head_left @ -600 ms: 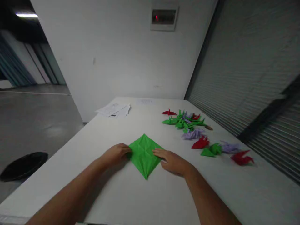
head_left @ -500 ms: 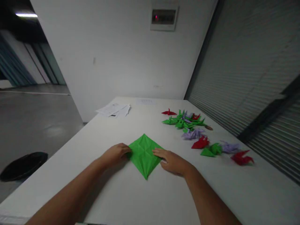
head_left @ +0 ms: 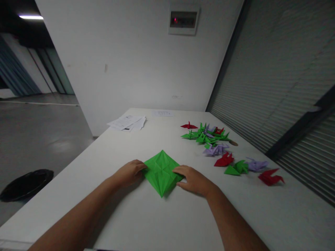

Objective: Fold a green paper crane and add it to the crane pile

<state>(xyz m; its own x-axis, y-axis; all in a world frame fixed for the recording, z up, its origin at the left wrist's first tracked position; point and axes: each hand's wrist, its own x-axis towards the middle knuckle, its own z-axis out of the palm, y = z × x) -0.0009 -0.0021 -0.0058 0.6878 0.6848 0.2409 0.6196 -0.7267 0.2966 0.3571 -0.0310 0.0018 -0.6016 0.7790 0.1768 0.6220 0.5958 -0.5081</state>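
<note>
No writing is readable. Beyond the green origami paper (head_left: 162,172), printed sheets (head_left: 127,122) and a single page (head_left: 162,113) bear illegible print.

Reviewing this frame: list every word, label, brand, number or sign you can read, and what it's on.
No text is readable.
Loose papers, far left of the table: print too small.
Sheet at the table's far edge: rows of marks, too small.
Wall box: red glow, no legible characters.
Faint wall scribble: illegible.
Green paper at the hands: no lettering visible.
</note>
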